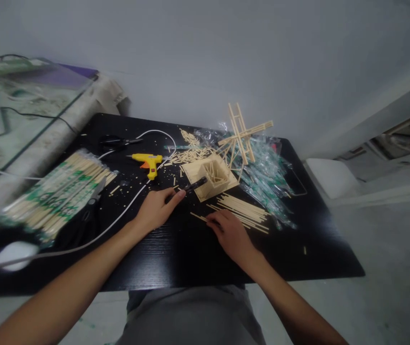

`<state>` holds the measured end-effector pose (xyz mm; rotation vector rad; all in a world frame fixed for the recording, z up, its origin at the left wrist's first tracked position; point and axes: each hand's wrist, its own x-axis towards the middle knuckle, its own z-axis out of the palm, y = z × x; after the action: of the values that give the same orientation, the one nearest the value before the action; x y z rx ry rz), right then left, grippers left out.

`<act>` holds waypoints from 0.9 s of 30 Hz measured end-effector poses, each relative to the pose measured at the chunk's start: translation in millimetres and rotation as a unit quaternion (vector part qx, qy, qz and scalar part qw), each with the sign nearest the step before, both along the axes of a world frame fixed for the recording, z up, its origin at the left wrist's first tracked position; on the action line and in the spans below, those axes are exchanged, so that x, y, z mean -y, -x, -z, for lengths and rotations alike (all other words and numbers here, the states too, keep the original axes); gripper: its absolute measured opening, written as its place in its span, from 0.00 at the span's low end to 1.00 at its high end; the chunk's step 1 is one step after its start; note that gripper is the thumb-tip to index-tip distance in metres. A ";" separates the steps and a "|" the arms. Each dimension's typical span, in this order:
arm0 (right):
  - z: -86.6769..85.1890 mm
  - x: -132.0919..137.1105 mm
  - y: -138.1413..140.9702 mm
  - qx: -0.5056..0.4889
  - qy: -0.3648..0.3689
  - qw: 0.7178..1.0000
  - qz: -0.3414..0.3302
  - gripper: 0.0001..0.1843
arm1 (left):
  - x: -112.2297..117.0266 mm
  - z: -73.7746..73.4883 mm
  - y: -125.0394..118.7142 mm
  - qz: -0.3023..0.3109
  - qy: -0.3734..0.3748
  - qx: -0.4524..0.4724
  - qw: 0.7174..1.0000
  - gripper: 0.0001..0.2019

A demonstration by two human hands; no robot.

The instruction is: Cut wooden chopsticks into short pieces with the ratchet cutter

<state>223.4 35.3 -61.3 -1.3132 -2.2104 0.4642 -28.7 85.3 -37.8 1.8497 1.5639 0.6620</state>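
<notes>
The left hand is gripping a dark tool; the right hand, fingers together, is pinching a thin stick over the worktop near loose sticks. Stick selection is seemingly happening; lifting is calling for steadiness.

Free tabletop between forearms, windmill beyond
</notes>
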 end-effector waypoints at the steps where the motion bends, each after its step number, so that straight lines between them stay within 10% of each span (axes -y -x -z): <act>1: 0.2 0.6 -2.1 -0.003 -0.002 1.000 0.001 0.07 | -0.1 0.2 -0.3 0.001 -0.001 -0.002 1.000 0.28; 14: 5.0 2.0 -31.2 -0.007 -0.028 0.999 0.035 0.13 | 2.3 1.3 -3.8 0.000 0.016 -0.056 0.998 0.28; 27: 10.9 23.6 5.1 -0.079 -0.041 0.995 0.039 0.14 | 3.0 5.7 -2.6 0.018 0.001 -0.094 0.995 0.27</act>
<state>218.3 11.7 -72.2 -1.2698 -2.0207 0.4289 -26.1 82.2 -43.5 1.9817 1.6436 0.4802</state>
